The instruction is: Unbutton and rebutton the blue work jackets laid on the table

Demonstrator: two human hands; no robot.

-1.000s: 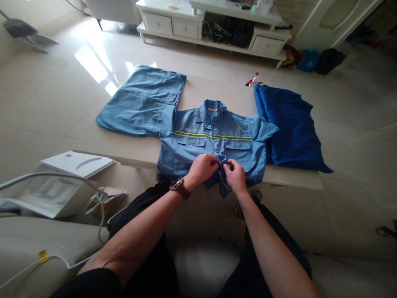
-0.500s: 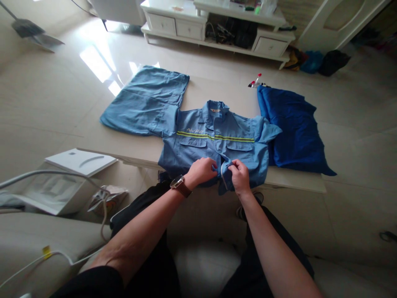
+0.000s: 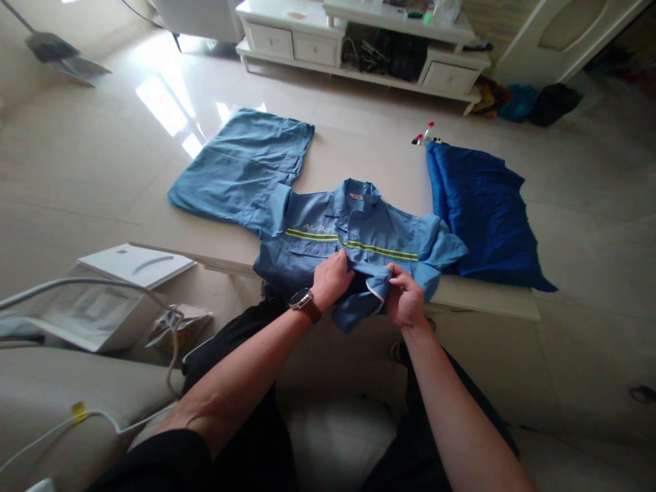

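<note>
A light blue work shirt with a yellow reflective stripe lies front up on a low beige table, its hem hanging over the near edge. My left hand, with a brown watch at the wrist, is closed on the shirt's front just below the stripe. My right hand pinches the other side of the front placket, where the fabric is bunched and its lower edge turned up. Both hands sit close together at the shirt's middle.
Light blue trousers lie at the table's far left, a folded dark blue garment at its right, a small red and white object behind it. A white box and cables sit left of my legs. A white TV cabinet stands beyond.
Both hands moved up the shirt's front toward the stripe, and the shirt slid toward me. Its lower front is now bunched and turned up between them.
</note>
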